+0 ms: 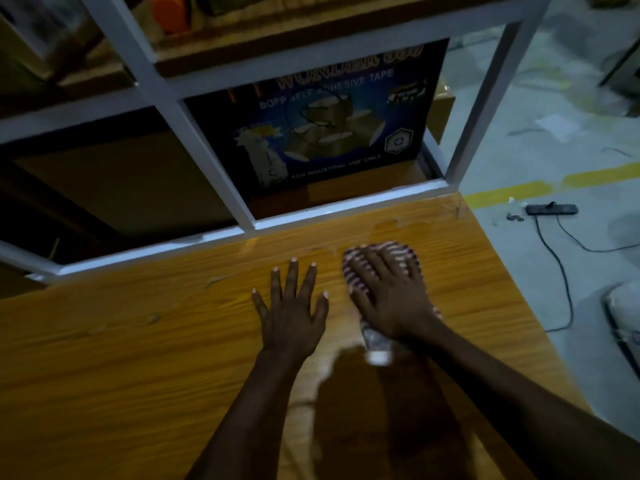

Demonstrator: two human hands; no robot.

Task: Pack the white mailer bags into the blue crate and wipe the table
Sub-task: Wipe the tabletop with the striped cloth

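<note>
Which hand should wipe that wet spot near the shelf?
Right. The right hand presses the striped cloth, just short of the wet patch; the left hand lies flat and bare on the table.

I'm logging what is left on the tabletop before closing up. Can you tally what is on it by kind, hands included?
Hands: 2, left hand spread flat, right hand pressing the cloth
Striped cloth: 1
Small clear item with a white end, too blurred to name: 1
White mailer bags: 0
Total: 4
</note>
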